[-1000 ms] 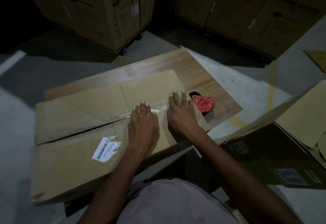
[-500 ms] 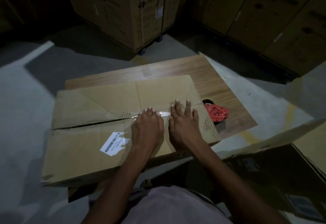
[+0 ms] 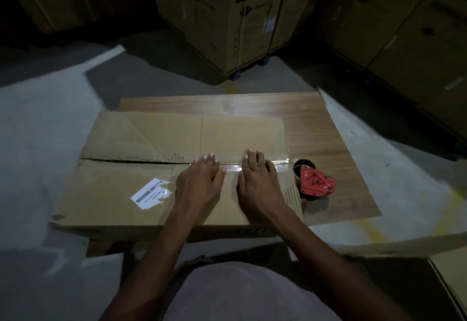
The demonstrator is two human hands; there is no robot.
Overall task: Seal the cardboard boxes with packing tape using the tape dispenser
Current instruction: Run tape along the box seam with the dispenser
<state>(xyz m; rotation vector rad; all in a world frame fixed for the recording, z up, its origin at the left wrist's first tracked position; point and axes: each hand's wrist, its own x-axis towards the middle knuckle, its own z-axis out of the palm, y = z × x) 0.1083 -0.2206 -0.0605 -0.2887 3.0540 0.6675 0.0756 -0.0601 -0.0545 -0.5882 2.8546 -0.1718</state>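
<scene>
A flat brown cardboard box (image 3: 121,189) lies on a wooden board (image 3: 326,128), its two top flaps meeting in a seam across the middle. Clear packing tape (image 3: 278,164) covers the right part of that seam. My left hand (image 3: 199,184) lies flat on the box with straight fingers pressing on the tape. My right hand (image 3: 257,184) presses flat beside it, a little to the right. The red tape dispenser (image 3: 316,181) sits on the board just past the box's right end, with neither hand touching it. A white barcode label (image 3: 150,194) is stuck on the near flap.
Tall stacked cartons (image 3: 227,12) stand behind the board, with more of them at the right (image 3: 404,30). An open box's flap (image 3: 449,277) shows at the lower right. Grey concrete floor (image 3: 38,131) surrounds the board.
Both hands stay flat on the taped seam and have spread slightly apart. The camera has turned, so the box sits squarer in view.
</scene>
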